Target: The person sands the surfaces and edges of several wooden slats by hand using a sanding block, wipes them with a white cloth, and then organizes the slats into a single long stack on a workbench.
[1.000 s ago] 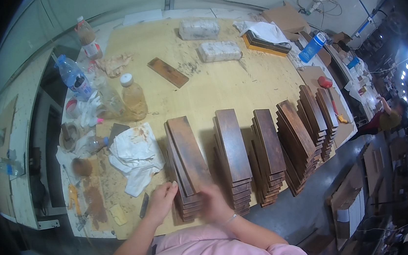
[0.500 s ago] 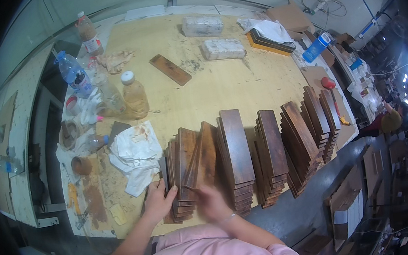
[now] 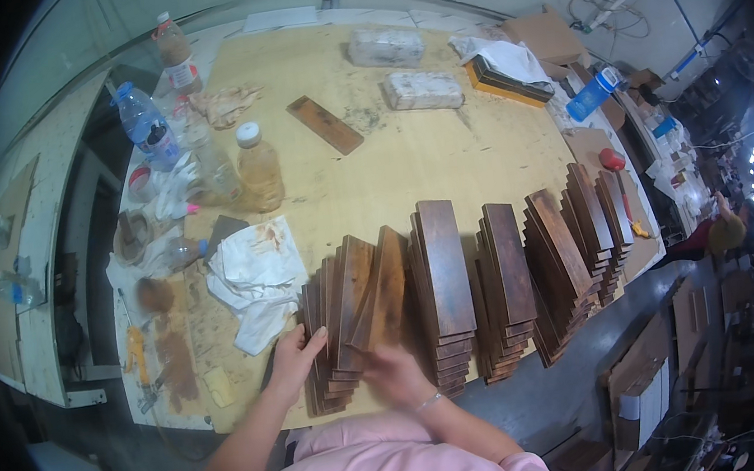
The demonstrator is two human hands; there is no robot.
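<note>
I see the left hand (image 3: 296,359) partly open against the counter's (image 3: 442,161) leftmost stack (image 3: 348,279); right hand (image 3: 400,379) at the near end of the tilted plank (image 3: 381,294), grip indeterminable.

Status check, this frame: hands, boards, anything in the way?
Left hand at left side of leftmost board stack. Right hand at angled board, near end, grip unclear. White cloth beyond left hand, not between hands and boards.
</note>
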